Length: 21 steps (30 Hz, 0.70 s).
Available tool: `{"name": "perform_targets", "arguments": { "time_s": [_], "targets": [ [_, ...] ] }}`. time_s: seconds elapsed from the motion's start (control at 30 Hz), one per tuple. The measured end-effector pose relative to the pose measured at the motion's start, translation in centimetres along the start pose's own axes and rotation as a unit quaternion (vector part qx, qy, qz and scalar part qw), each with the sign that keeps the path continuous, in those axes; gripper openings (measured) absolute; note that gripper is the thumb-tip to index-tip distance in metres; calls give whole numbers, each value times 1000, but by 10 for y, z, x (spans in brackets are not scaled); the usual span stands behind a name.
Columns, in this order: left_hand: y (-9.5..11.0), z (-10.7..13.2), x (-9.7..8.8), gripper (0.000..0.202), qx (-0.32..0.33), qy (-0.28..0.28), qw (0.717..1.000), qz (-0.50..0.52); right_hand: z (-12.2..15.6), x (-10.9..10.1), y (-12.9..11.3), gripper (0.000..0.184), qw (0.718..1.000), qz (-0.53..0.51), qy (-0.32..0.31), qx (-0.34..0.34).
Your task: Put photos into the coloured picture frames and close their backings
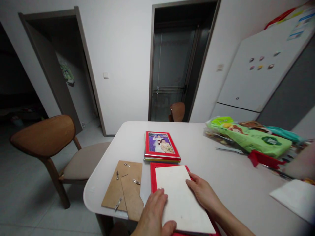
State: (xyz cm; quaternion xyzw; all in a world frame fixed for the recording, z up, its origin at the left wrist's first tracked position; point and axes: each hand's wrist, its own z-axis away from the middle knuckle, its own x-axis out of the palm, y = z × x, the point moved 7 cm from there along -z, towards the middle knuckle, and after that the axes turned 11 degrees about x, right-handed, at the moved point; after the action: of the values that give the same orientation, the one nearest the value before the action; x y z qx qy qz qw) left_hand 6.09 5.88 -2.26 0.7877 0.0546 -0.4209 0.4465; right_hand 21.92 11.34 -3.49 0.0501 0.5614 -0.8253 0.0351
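A red picture frame [153, 173] lies face down on the white table [221, 177] right in front of me. A white sheet [180, 196] lies in its back opening. My left hand [154, 211] rests flat on the sheet's near left corner, thumb on its lower edge. My right hand [200, 190] lies flat on the sheet's right edge, fingers stretched out. A brown backing board [124, 188] with metal clips and a fold-out stand lies to the left of the frame. Beyond it, a stack of frames [161, 147] shows a red-framed photo of a couple on top.
A wooden chair [49, 144] stands at the table's left. Green plastic packages [248, 136], a red object [263, 158] and white paper [295, 196] crowd the right side. A white fridge [261, 75] stands at the right wall, and a second chair [177, 112] is behind the table.
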Motion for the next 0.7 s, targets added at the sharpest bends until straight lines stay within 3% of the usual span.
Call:
{"name": "perform_targets", "arguments": {
  "time_s": [0.1,0.17,0.23,0.3,0.37,0.47,0.57,0.7],
  "targets": [
    [0,0,6,59,6,-47,998,-45,0,-5,-12,42,983,156,67,-75],
    [0,-2,8,58,2,-64,996,-69,5,-7,-20,38,938,298,134,-112],
    [1,-4,9,56,-4,-69,994,-85,8,-7,-22,35,877,426,197,-107],
    [4,-7,8,54,-11,-68,993,-97,9,-6,-21,32,824,507,234,-93],
    [7,-7,5,54,-13,-77,992,-102,9,-4,-19,30,800,539,245,-100],
    [4,3,-10,61,-24,-108,988,-110,10,-2,-18,34,804,533,240,-108],
    [-17,26,-46,70,-66,-92,983,-146,18,13,-27,37,836,490,206,-138],
    [-59,61,-91,78,-171,-57,960,-214,38,79,-44,34,865,437,90,-228]
  ]
}}
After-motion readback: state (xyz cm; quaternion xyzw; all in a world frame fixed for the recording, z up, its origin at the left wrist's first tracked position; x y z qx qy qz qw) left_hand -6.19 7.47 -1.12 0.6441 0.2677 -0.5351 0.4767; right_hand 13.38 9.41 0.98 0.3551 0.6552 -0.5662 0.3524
